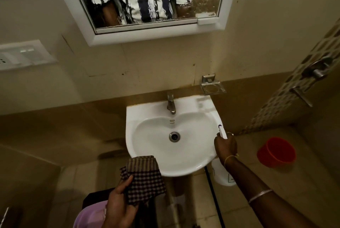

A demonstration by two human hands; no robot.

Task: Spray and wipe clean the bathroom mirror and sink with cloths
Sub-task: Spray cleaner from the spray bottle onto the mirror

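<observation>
Gripping spray bottle (221,174), right hand (226,146); checked cloth (145,178), left hand (119,203).

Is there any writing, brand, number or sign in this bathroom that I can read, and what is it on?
Nothing here can be read.
Spray bottle, held by the right hand: small dark print near its base, too small and blurred to read.
Mirror, sink, cloth, switch plate, bucket: no lettering shows.
</observation>
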